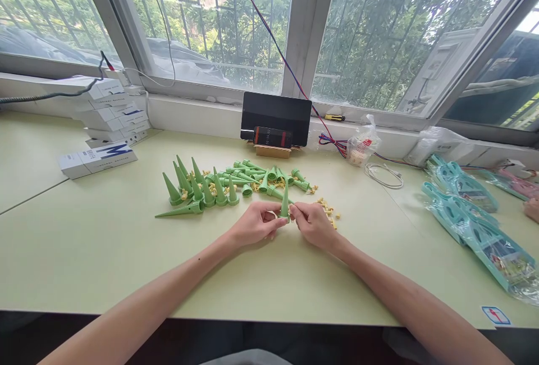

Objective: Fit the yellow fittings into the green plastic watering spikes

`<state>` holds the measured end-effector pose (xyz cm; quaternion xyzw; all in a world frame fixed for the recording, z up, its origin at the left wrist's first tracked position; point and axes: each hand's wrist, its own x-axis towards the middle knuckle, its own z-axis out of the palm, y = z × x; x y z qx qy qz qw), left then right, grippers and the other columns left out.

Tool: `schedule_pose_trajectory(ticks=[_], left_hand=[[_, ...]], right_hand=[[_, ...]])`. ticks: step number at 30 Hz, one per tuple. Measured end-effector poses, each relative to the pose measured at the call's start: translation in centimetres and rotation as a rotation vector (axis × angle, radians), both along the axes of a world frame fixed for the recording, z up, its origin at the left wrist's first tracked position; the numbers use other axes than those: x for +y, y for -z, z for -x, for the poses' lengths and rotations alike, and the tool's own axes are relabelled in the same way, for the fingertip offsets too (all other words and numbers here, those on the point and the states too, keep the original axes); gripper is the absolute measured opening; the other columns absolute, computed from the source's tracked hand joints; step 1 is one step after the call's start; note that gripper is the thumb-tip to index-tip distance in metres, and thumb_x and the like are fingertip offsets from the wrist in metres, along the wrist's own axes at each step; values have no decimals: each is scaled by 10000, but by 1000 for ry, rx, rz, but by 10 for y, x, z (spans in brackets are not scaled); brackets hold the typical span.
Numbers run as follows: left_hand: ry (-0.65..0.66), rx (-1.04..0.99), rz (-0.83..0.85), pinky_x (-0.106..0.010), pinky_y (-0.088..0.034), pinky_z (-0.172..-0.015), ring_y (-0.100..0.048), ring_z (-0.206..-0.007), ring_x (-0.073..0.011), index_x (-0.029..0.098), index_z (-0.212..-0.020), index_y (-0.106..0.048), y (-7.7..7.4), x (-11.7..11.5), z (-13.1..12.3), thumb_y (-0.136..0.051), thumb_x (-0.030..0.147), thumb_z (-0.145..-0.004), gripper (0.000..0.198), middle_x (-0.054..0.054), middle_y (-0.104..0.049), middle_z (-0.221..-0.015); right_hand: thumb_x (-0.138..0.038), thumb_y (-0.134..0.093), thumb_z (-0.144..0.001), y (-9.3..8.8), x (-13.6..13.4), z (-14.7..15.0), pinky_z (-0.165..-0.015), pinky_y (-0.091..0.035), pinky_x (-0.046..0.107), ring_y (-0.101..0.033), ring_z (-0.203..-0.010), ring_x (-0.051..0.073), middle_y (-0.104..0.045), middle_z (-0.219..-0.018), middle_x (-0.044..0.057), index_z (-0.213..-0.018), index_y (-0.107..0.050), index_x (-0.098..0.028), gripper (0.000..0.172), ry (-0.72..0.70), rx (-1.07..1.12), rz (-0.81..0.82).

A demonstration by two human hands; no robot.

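My left hand (256,224) is closed round the base of a green plastic plant-watering spike (285,199), which stands point up between my hands. The fingers of my right hand (314,223) are pinched together against the spike's right side, low down. Anything small inside that pinch is hidden. Beyond my left hand, several similar green spikes (219,190) stand on their wide ends, and one spike (181,210) lies in front of them. A loose heap of green spikes (252,173) lies behind my hands. Small yellow plastic pieces (328,208) are scattered past my right hand.
A tablet (275,112) leans by the window with a phone (273,137) before it. White boxes (99,160) are stacked at left. A plastic bag (362,143) and a coiled white cable (384,177) sit at back right. Bagged teal items (475,230) lie at right.
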<state>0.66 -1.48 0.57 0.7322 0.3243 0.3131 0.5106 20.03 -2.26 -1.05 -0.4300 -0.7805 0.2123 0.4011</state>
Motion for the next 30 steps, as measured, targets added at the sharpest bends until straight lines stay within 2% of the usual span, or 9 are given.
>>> schedule_pose_trajectory(ticks=[5, 9, 17, 25, 27, 30], left_hand=[[-2, 3, -5, -200, -421, -472, -502, -448, -93, 115, -1158, -687, 0, -1, 0, -635, 398, -857, 416, 5, -580, -538], [-1, 19, -5, -204, -420, -474, -498, -444, -95, 117, -1180, -676, -2, -1, 0, -628, 397, -863, 426, 4, -586, -533], [38, 40, 8, -225, -457, -502, -538, -477, -117, 116, -1198, -657, 1, 4, 1, -589, 426, -885, 446, -12, -585, -563], [109, 41, 20, -212, -444, -454, -533, -454, -82, 140, -1184, -659, -5, 2, 1, -540, 437, -906, 424, -87, -676, -877], [136, 37, 23, -207, -428, -446, -512, -442, -72, 147, -1186, -659, -7, 1, 0, -528, 423, -913, 410, -76, -667, -860], [173, 28, 53, -200, -399, -436, -471, -426, -66, 140, -1171, -661, -10, 0, 1, -511, 402, -923, 391, -37, -625, -726]], right_hand=[[-352, -404, -967, -1, 0, 1, -494, -278, 239, -326, -461, 96, -368, -488, -45, -630, -502, -176, 393, 5, 17, 43], [-344, -407, -964, -1, -1, 2, -494, -277, 241, -319, -465, 96, -358, -493, -46, -626, -479, -180, 382, 12, 22, 18], [-355, -429, -948, 1, -1, 2, -490, -239, 244, -262, -485, 86, -296, -520, -57, -589, -319, -199, 406, 7, -25, -58], [-324, -523, -886, 0, -4, 2, -497, -245, 229, -291, -477, 78, -360, -514, -62, -601, -334, -199, 365, -20, -110, -120], [-310, -515, -888, 0, -4, 2, -497, -239, 228, -292, -474, 76, -361, -514, -59, -594, -337, -197, 363, -22, -126, -145], [-321, -520, -884, 0, -4, 2, -494, -226, 231, -288, -472, 75, -360, -510, -56, -575, -329, -194, 385, -14, -137, -169]])
